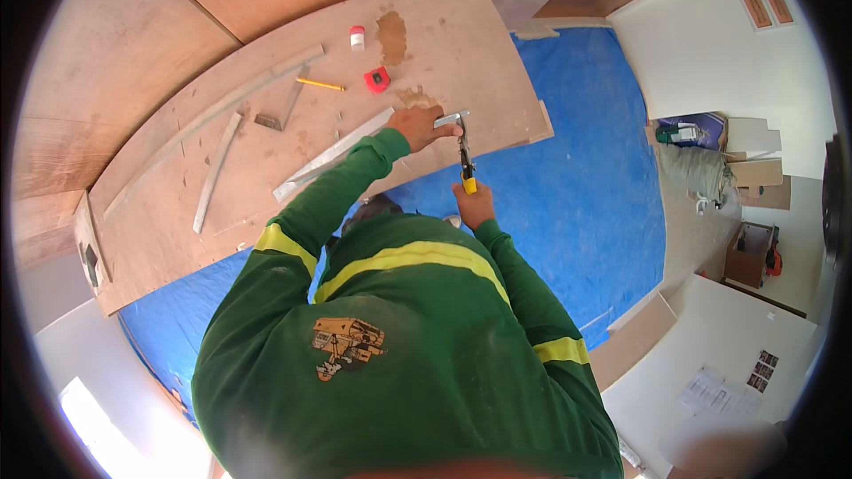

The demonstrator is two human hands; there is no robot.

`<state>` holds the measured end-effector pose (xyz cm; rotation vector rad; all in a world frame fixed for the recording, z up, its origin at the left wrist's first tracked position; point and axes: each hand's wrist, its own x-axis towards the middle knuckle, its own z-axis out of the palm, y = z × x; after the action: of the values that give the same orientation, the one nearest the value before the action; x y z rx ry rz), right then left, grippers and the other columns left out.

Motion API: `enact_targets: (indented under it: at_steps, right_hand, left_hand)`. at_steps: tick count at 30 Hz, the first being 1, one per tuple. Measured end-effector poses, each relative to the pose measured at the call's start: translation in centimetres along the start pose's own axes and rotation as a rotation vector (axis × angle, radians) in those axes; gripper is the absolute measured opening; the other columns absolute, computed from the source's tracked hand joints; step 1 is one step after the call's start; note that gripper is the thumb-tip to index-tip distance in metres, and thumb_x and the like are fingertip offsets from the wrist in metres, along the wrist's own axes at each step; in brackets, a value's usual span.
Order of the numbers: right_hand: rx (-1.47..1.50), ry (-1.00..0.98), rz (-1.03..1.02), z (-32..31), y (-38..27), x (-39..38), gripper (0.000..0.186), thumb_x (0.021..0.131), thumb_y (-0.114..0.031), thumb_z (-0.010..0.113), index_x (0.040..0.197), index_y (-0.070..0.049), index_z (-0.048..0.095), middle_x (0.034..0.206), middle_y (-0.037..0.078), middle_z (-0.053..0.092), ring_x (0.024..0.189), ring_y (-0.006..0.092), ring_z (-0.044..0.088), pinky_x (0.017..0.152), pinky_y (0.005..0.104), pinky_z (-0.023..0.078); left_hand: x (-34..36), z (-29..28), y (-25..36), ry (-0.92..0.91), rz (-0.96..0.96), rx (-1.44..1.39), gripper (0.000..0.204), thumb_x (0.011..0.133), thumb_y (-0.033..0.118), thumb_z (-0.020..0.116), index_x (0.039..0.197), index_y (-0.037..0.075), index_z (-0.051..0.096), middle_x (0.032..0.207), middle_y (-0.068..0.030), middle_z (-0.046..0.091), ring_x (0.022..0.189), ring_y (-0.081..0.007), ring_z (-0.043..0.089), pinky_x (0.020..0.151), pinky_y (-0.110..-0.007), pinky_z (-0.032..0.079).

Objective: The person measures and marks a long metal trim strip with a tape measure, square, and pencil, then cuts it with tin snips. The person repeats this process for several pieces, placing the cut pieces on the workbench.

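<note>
My left hand [415,129] is closed on a long, narrow metal profile [333,156] near the front edge of the wooden table. The profile runs back to the left along the tabletop, and its bright end [453,118] sticks out past my fingers. My right hand [476,206] grips the yellow handles of dark metal snips [467,160] just off the table edge. The snips point away from me, with their jaws up against the profile's end. Whether the jaws have closed on the metal is too small to tell.
On the wooden table [479,53] lie a red tape measure [377,80], a yellow pencil [321,84], a try square [282,111], a red-and-white container [357,38] and more metal strips [217,173]. Blue sheeting [586,168] covers the floor. Tools and boards [754,253] stand along the right.
</note>
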<state>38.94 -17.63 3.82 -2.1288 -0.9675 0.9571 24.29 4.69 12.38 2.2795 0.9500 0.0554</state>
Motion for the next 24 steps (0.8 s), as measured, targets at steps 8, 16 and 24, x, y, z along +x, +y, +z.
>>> enact_targets:
  at_steps: [8,16,24]
  right_hand:
    - [0.031,0.135,-0.023,0.1,-4.7,3.7,0.036,0.096,-0.030,0.073,0.095,0.006,0.069,0.087,0.033,0.071,0.083,0.0545,0.068,0.072,0.0566,0.052]
    - [0.328,-0.084,-0.129,0.3,-9.1,0.7,0.034,0.100,-0.031,0.075,0.108,0.000,0.064,0.083,0.014,0.068,0.074,0.0308,0.064,0.071,0.0448,0.054]
    - [0.162,-0.458,-0.130,-8.7,-8.6,-5.3,0.039,0.099,-0.021,0.077,0.129,-0.003,0.060,0.097,0.007,0.066,0.090,0.0200,0.064,0.082,0.0375,0.054]
  left_hand:
    - [-7.9,2.3,2.7,-0.123,-0.515,-1.759,0.102,0.100,0.078,0.057,0.160,-0.002,0.034,0.132,-0.0145,0.058,0.136,-0.0398,0.052,0.113,-0.052,0.044]
    - [4.9,-4.7,0.2,0.983,-0.380,-2.331,0.077,0.102,0.081,0.049,0.140,0.014,0.049,0.111,-0.0070,0.054,0.098,-0.0260,0.058,0.095,-0.046,0.053]
    - [4.6,-14.8,-0.9,1.019,-0.021,-1.948,0.072,0.106,0.079,0.041,0.123,0.010,0.051,0.085,0.0003,0.045,0.067,-0.0127,0.041,0.060,-0.031,0.041]
